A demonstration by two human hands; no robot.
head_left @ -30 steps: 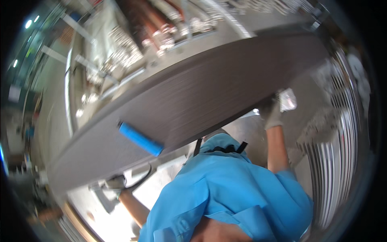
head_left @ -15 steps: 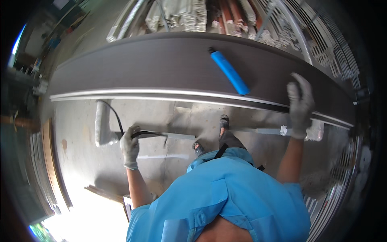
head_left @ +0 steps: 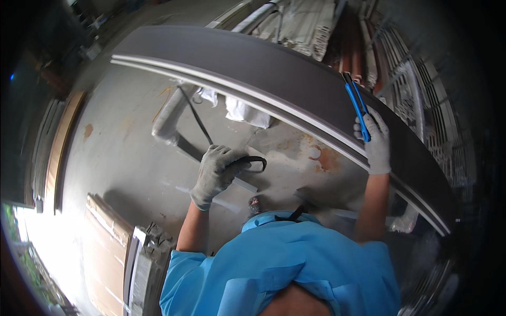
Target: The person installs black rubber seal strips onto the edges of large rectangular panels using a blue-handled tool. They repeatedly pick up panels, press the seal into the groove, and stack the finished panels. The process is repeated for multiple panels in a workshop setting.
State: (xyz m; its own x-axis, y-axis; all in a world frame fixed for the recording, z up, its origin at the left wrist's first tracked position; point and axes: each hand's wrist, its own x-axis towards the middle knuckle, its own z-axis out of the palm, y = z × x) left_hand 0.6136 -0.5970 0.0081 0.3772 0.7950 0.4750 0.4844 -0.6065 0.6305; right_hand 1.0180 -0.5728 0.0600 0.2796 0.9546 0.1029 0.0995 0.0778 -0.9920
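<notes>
My right hand (head_left: 376, 139), in a light grey work glove, is closed around a slim blue utility knife (head_left: 355, 105). It holds the knife over a long dark grey panel (head_left: 237, 60), with the knife's dark tip pointing away from me. My gloved left hand (head_left: 217, 171) grips a flexible black strip (head_left: 197, 117) in front of my body. One length of the strip runs up toward the panel's near side, and its other end curls out of my fist. Two pale rails (head_left: 253, 105) run along the panel's near edge.
A wrapped support arm (head_left: 174, 117) stands below the panel at left, by white wrapping (head_left: 247, 112). Stacked profiles (head_left: 305, 26) lie beyond the panel, with racked lengths at right. Boards (head_left: 63, 142) lean at left; a flat carton (head_left: 108, 253) stands lower left.
My right hand has picked up the blue knife from the panel. My left hand, still holding the strip, has moved right and toward the panel. The view has turned, so the panel now slants.
</notes>
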